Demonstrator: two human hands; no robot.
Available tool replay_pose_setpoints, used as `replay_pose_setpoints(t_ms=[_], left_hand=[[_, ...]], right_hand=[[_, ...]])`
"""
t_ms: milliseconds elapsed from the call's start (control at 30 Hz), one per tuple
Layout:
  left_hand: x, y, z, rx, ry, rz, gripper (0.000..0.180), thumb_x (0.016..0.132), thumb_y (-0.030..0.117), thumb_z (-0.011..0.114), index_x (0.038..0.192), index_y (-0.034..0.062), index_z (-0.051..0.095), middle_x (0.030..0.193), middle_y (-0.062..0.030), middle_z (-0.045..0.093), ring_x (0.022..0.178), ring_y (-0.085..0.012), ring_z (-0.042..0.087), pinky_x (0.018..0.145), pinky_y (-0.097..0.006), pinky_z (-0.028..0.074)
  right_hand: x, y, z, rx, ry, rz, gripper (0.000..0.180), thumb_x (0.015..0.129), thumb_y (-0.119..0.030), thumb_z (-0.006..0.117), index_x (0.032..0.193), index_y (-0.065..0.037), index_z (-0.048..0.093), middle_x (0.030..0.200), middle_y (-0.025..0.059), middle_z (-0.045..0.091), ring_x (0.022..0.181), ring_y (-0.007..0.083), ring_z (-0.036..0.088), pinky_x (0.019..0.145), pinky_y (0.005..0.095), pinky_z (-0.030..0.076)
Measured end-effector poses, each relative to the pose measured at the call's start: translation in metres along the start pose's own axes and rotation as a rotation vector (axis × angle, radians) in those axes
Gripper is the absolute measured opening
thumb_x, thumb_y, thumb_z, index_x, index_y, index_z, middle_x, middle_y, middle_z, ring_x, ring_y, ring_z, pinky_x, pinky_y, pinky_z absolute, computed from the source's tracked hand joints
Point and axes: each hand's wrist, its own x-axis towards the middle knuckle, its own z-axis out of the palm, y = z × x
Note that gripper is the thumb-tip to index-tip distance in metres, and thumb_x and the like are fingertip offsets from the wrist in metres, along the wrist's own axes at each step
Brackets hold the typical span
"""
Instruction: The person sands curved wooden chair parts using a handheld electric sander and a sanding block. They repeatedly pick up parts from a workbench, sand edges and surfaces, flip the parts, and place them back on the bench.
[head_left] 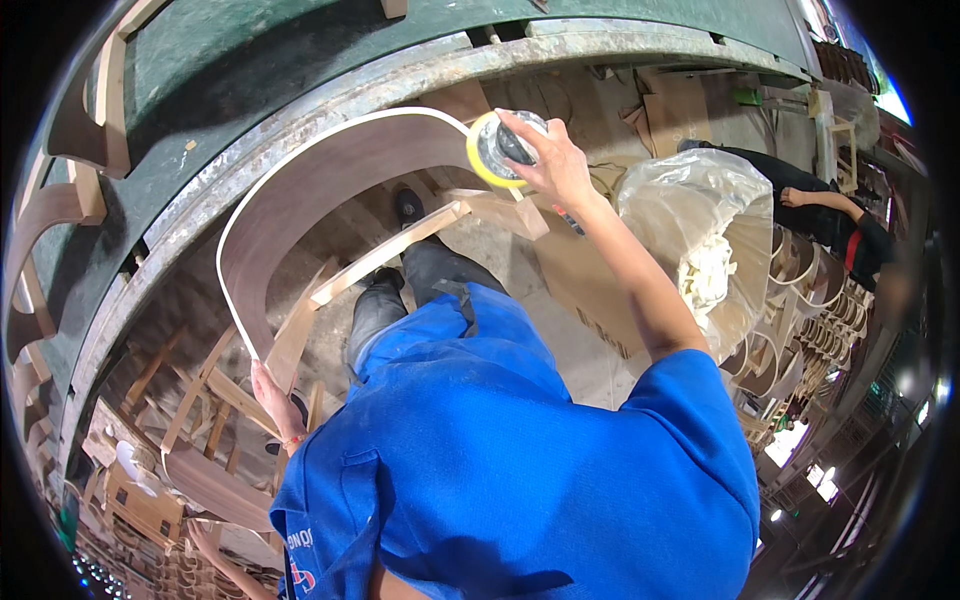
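A curved wooden chair frame (325, 172), with a dark inner face and a pale top edge, stands in front of me, tilted. My left hand (277, 402) is closed on its near-left end; a red band circles that wrist. In my right hand (555, 165) is a round power sander (508, 145) with a yellow pad, gripped from above. The pad lies at the right end of the pale edge, apparently touching it. A light wooden rail (390, 252) joins the frame's two legs. My fingertips are partly hidden behind the wood.
A green-topped workbench (240, 90) curves across the far side, with wooden parts (85, 190) on its left. A clear plastic bag (690, 190) stands to the right, near a person in black (830, 200). Another person's hand (207, 545) shows at lower left. Stacked curved frames (800, 300) stand at right.
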Motion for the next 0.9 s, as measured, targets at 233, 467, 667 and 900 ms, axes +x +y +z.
replay_pose_setpoints(t_ms=[233,467,667,900], left_hand=[[0.001,0.0,-0.002,0.031,0.002,0.03,0.042,0.101,0.042,0.047,0.122,0.0076,0.057,0.103,-0.002,0.062,0.095,-0.0112,0.059,0.076,-0.029,0.051],[0.007,0.014,-0.009,0.759,-0.024,0.408,0.039,0.091,0.033,0.063,0.116,0.0043,0.057,0.089,-0.0203,0.067,0.084,-0.0345,0.066,0.077,-0.041,0.05],[-0.014,0.039,0.022,0.833,0.245,0.531,0.043,0.097,0.03,0.054,0.135,0.0101,0.054,0.101,-0.0214,0.068,0.092,-0.0405,0.065,0.078,-0.044,0.049],[-0.016,0.034,0.03,0.851,0.344,0.488,0.041,0.093,0.025,0.059,0.131,0.0101,0.057,0.104,-0.0202,0.068,0.092,-0.0388,0.065,0.079,-0.045,0.048]], right_hand=[[-0.012,-0.008,-0.002,-0.034,-0.075,-0.014,0.072,0.077,-0.022,0.076,0.139,-0.042,0.045,0.102,0.0167,0.049,0.088,0.0378,0.062,0.074,0.045,0.053],[0.045,-0.075,-0.009,0.029,-0.04,-0.179,0.097,0.068,-0.019,0.082,0.147,-0.042,0.029,0.109,0.0161,0.048,0.088,0.0365,0.063,0.073,0.0445,0.056],[0.18,-0.181,0.036,0.177,0.002,-0.318,0.088,0.072,-0.025,0.078,0.146,-0.035,0.032,0.112,0.0214,0.051,0.09,0.0391,0.064,0.075,0.0467,0.055],[0.212,-0.187,0.055,0.33,0.115,-0.415,0.03,0.08,-0.029,0.07,0.107,-0.016,0.068,0.103,0.0094,0.067,0.088,0.0317,0.065,0.071,0.0399,0.054]])
